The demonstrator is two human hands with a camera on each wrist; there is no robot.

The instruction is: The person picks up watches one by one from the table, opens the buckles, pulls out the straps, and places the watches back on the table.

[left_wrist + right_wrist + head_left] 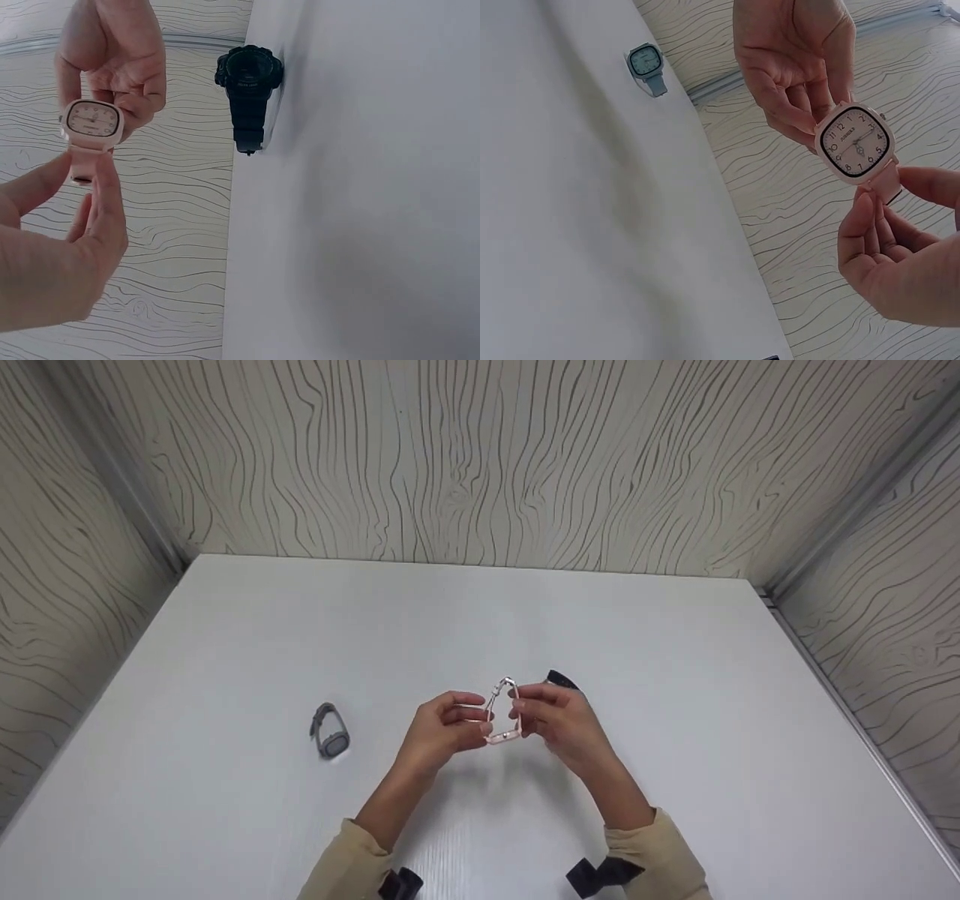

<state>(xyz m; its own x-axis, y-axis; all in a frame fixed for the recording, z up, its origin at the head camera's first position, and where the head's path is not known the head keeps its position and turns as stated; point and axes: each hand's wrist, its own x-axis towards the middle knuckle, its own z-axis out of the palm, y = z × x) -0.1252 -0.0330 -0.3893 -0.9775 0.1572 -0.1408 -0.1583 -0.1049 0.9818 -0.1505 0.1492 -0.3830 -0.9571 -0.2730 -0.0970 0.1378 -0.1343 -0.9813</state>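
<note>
Both hands hold a pink wristwatch [855, 142] above the white table, its strap closed into a loop. Its squarish face with numerals and a black rim is turned toward the wearer in both wrist views. My left hand [442, 729] pinches the strap on one side, between thumb and fingers. On the opposite side my right hand [564, 725] pinches the strap close to the case. A black wristwatch [251, 94] lies on the table behind the right hand, mostly hidden by it in the head view. Off to the left of the hands is a grey-green wristwatch [330, 733].
The white table [247, 615] runs back to a wood-grain patterned wall [457, 457], with similar panels on both sides. Metal strips [862, 727] edge the right side. Dark wrist camera mounts [604, 876] sit at the beige sleeves.
</note>
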